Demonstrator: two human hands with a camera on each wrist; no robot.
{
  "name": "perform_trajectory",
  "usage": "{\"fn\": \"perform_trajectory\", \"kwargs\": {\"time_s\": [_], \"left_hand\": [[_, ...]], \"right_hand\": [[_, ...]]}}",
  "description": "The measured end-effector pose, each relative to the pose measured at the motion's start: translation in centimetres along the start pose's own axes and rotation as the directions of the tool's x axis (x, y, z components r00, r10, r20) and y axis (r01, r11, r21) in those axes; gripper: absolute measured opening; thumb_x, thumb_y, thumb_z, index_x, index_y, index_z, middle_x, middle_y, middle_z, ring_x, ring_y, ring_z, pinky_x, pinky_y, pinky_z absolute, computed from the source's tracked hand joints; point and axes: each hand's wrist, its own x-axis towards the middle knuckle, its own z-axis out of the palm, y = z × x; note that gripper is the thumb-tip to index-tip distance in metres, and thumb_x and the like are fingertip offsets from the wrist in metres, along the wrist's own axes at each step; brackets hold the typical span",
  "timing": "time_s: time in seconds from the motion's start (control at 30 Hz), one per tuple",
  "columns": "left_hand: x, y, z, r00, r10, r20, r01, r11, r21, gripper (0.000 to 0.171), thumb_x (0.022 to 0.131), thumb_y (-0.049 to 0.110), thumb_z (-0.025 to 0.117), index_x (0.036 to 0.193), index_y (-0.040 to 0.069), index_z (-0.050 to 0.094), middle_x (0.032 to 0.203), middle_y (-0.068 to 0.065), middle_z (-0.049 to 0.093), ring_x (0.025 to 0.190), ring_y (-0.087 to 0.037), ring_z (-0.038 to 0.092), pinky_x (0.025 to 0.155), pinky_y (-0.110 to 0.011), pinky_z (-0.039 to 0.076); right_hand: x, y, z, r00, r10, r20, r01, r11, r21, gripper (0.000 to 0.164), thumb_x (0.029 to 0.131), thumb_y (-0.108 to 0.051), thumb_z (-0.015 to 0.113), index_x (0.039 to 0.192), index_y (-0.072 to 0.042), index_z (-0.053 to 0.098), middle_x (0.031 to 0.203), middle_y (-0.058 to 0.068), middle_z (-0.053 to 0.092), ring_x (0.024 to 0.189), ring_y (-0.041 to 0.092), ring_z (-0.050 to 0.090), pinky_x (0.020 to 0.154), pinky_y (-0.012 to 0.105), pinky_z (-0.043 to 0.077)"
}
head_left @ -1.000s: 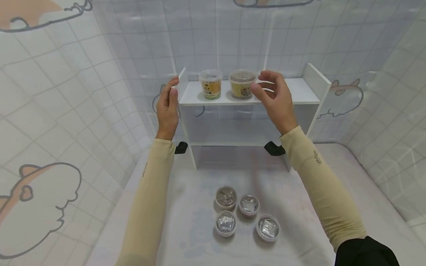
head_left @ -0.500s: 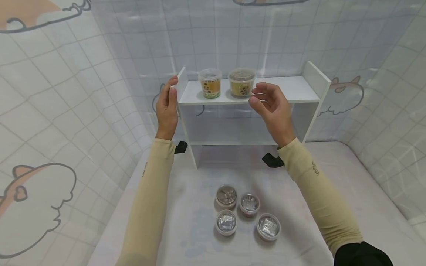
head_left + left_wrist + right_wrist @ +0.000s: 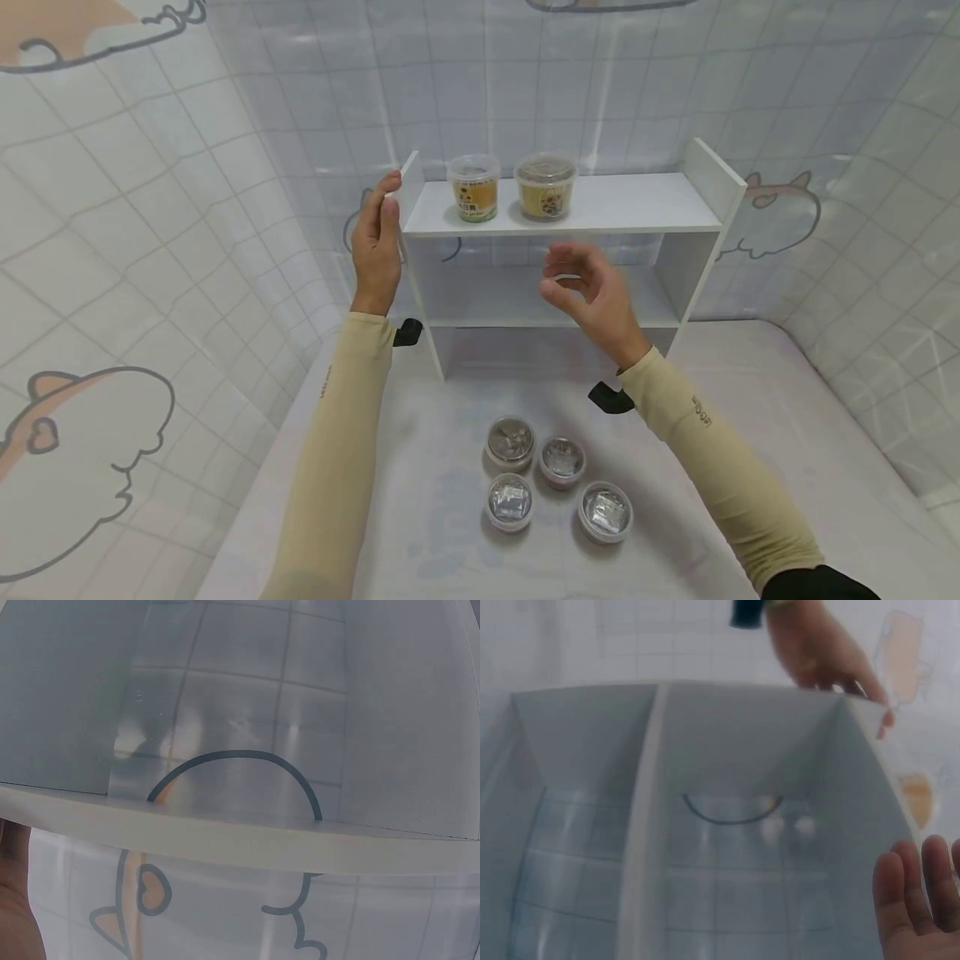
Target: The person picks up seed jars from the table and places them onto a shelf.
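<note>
In the head view my left hand (image 3: 377, 242) is at the left side panel of a small white shelf unit (image 3: 555, 233), fingers fairly straight, fingertips right at the panel's upper front edge. The right wrist view also shows this left hand (image 3: 821, 649) by the shelf. My right hand (image 3: 588, 296), loosely curved and holding nothing, is in front of the lower compartment. On the upper board stand a clear-lidded cup with a yellow-orange label (image 3: 475, 190) and a wider lidded tub with a yellow label (image 3: 545, 187), side by side to the left.
Several lidded tubs sit on the pale cloth surface before the shelf: a back-left tub (image 3: 510, 443), a small tub (image 3: 562, 462), a front-left tub (image 3: 509, 502) and a front-right tub (image 3: 605, 512). Tile-patterned sheets (image 3: 645, 92) stand around the sides and back.
My right hand has moved away from the wider yellow-labelled tub, down and slightly left to below the upper board. The left hand has stayed at the side panel.
</note>
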Motion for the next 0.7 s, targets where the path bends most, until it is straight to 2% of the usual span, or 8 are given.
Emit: {"fn": "perform_trajectory", "kwargs": {"time_s": [0.2, 0.43, 0.6, 0.7], "left_hand": [[0.0, 0.1, 0.0, 1.000, -0.007, -0.001, 0.007, 1.000, 0.005, 0.031, 0.100, 0.007, 0.041, 0.128, 0.001, 0.052, 0.136, -0.004, 0.049, 0.131, -0.013, 0.038, 0.109, -0.030, 0.028], [0.0, 0.1, 0.0, 1.000, -0.005, -0.001, 0.005, 1.000, 0.003, 0.031, 0.100, 0.006, 0.040, 0.128, -0.002, 0.050, 0.137, -0.005, 0.049, 0.131, -0.013, 0.038, 0.109, -0.030, 0.027], [0.0, 0.1, 0.0, 1.000, -0.002, -0.001, 0.002, 1.000, 0.005, 0.031, 0.100, 0.006, 0.040, 0.128, -0.001, 0.051, 0.136, -0.005, 0.049, 0.131, -0.013, 0.038, 0.109, -0.030, 0.027], [0.0, 0.1, 0.0, 1.000, -0.002, -0.001, 0.002, 1.000, -0.001, 0.031, 0.100, 0.006, 0.040, 0.128, 0.001, 0.052, 0.136, -0.004, 0.049, 0.131, -0.013, 0.038, 0.109, -0.030, 0.027]], "right_hand": [[-1.1, 1.1, 0.1, 0.998, 0.013, 0.056, -0.014, 1.000, 0.021, 0.048, 0.084, 0.004, 0.065, 0.127, 0.010, 0.043, 0.121, 0.031, 0.047, 0.107, 0.046, 0.048, 0.086, 0.047, 0.045], [-2.7, 4.1, 0.0, 0.991, 0.057, 0.124, -0.062, 0.997, 0.038, 0.051, 0.084, -0.001, 0.067, 0.130, -0.004, 0.047, 0.124, 0.013, 0.052, 0.111, 0.039, 0.049, 0.089, 0.049, 0.045], [-3.8, 4.0, 0.7, 0.973, 0.096, 0.211, -0.105, 0.994, 0.030, 0.055, 0.083, 0.000, 0.068, 0.132, -0.002, 0.043, 0.125, 0.020, 0.048, 0.113, 0.045, 0.046, 0.090, 0.057, 0.041], [-4.4, 4.3, 1.1, 0.958, 0.127, 0.256, -0.134, 0.991, 0.012, 0.058, 0.084, -0.003, 0.069, 0.134, -0.004, 0.041, 0.126, 0.019, 0.047, 0.115, 0.043, 0.045, 0.092, 0.059, 0.039]]}}
